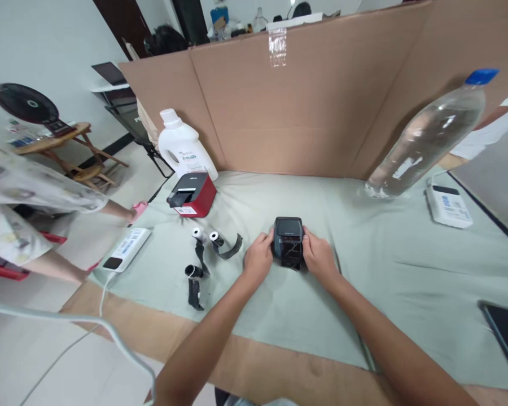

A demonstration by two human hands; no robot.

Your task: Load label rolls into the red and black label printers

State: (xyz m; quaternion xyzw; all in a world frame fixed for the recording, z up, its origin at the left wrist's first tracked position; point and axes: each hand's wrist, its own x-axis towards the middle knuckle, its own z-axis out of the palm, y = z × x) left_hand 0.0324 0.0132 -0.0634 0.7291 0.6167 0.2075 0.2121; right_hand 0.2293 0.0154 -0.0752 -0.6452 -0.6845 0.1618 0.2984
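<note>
A small black label printer [288, 239] stands on the pale green cloth [364, 270] in the middle of the table. My left hand [258, 260] grips its left side with curled fingers. My right hand [319, 256] clasps its right side the same way. Left of the printer lie three small rolls with dark tape trailing from them [207, 254].
A red and black printer [192, 194] and a white jug [185, 148] stand at the back left. A tilted water bottle [427, 135] and a white device [449, 207] are at the right. A cardboard wall [305, 101] rings the back. Another person [29, 197] stands at the left.
</note>
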